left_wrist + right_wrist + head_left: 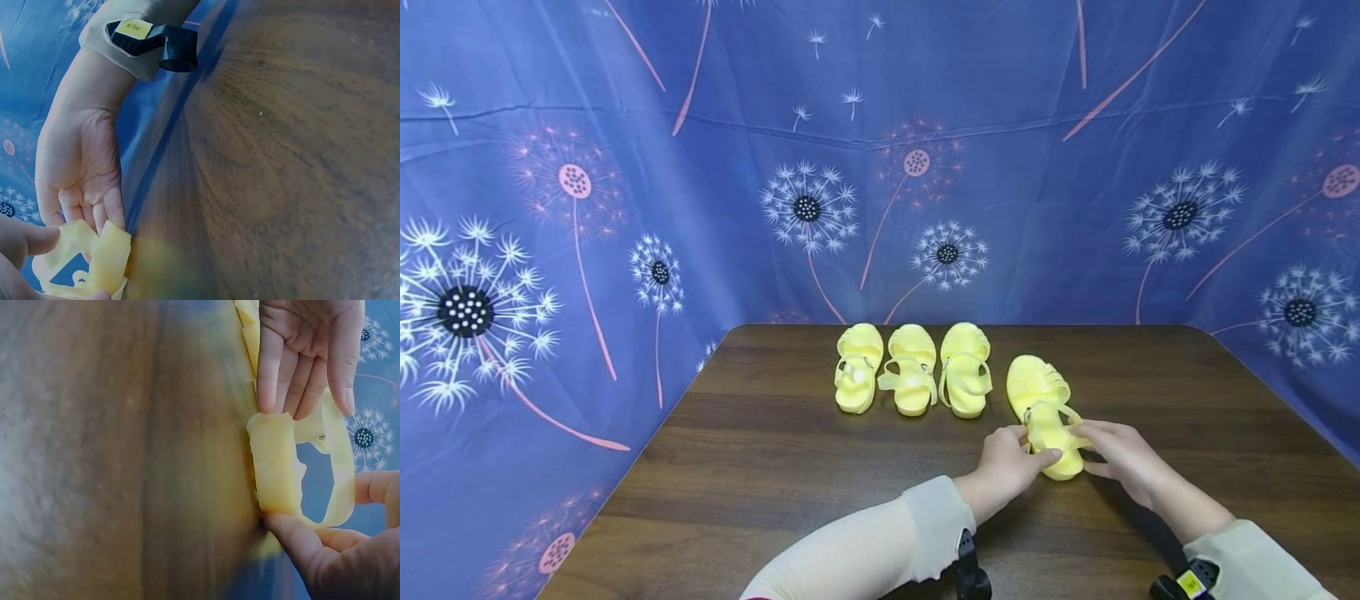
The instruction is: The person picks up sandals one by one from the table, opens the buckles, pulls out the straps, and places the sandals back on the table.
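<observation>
A yellow sandal [1048, 417] lies at a slant on the table, toe toward the back, ankle strap standing up around its heel. My left hand [1006, 464] holds it at the heel's left side, thumb over the heel and fingers at the side. From the right, my right hand [1123, 458] reaches in with fingers extended and spread, fingertips at the strap and heel edge. The right wrist view shows the strap [340, 481] as a loop between both hands. Three more yellow sandals stand in a row to the left: one [854, 398], another [912, 402] and a third [964, 404].
The brown wooden table [760, 483] reaches back to a blue curtain [865, 250] printed with dandelions. Black camera mounts sit on both wrists, a left one [972, 575] and a right one [1187, 581], low over the table's front.
</observation>
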